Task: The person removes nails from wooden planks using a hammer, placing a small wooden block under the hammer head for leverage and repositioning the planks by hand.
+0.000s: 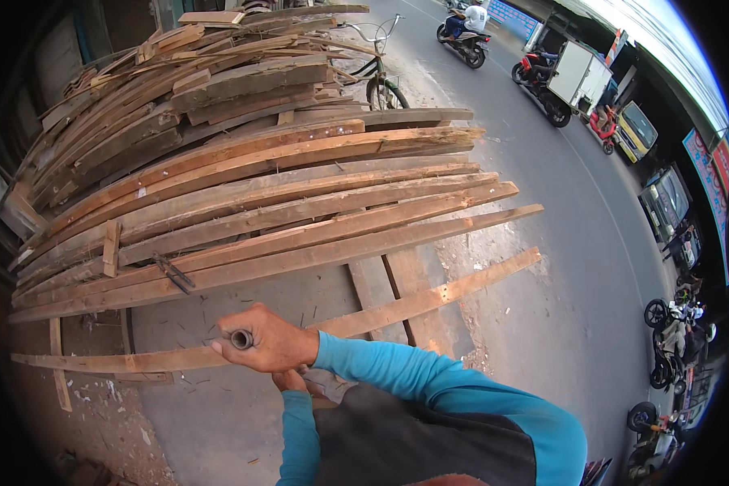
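My right hand (274, 340) is closed in a fist round a hollow metal pipe (241, 338), whose open round end points up toward me. The rest of the pipe is hidden under the fist. Just below it is my left hand (290, 381), largely covered by the right hand and forearm, so its fingers do not show. Both hands are over a long narrow wooden beam (429, 301), which runs from the far left to the right in front of me. On the nearest beams of the stack lies a dark metal tool (174, 274) with two long arms.
A stack of long beams (316, 202) lies ahead, with a heap of old boards (251, 85) behind it. Nails lie scattered on the grey ground (211, 405). A bicycle (381, 85) stands beyond the wood. Motorbikes (466, 44) and vehicles line the road (543, 170) at right.
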A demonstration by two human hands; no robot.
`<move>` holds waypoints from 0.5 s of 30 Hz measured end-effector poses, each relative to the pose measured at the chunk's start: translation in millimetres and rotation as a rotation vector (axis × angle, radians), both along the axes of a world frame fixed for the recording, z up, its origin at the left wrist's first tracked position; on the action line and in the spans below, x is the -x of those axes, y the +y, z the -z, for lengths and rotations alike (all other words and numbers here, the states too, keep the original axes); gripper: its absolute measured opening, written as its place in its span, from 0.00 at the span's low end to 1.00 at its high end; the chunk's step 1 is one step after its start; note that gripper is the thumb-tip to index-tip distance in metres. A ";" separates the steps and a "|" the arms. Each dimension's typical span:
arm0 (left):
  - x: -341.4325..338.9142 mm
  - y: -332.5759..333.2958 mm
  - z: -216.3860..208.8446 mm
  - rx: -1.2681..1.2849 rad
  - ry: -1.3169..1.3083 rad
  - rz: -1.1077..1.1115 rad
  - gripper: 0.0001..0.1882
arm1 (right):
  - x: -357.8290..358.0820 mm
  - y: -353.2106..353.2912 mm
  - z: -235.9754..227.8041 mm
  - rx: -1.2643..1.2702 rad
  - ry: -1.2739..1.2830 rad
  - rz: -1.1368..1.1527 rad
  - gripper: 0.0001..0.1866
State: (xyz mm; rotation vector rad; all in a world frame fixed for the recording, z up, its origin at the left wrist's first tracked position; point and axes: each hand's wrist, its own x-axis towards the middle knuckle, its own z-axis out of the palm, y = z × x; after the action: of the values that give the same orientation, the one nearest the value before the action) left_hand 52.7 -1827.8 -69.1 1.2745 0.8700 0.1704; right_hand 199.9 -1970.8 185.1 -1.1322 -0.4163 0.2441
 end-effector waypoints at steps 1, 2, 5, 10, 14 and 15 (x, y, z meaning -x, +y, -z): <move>1.7 0.1 1.2 -0.034 -0.079 0.003 0.25 | 2.1 -8.5 4.5 -0.052 0.017 -0.007 0.19; 2.1 1.1 3.1 -0.039 -0.085 -0.003 0.25 | 3.9 -17.0 9.6 -0.104 0.035 -0.014 0.19; 11.2 7.2 5.0 0.032 0.046 0.044 0.27 | 4.5 -34.8 22.6 -0.306 0.094 -0.053 0.18; 55.5 1.5 9.3 0.120 0.066 0.017 0.28 | 46.1 -20.1 -1.2 -0.193 0.128 -0.038 0.19; 49.6 1.8 27.2 0.137 0.073 0.036 0.29 | 46.2 -23.8 24.7 -0.163 0.059 0.024 0.18; 41.3 7.3 25.7 0.092 0.022 0.091 0.29 | 39.6 -37.9 47.8 -0.242 0.026 0.117 0.19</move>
State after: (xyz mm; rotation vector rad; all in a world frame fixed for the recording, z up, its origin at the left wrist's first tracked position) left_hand 11.4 -1820.5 -94.8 1.2287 0.8279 0.0436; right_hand 160.3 -2008.7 137.3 -0.9115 -0.3453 0.1020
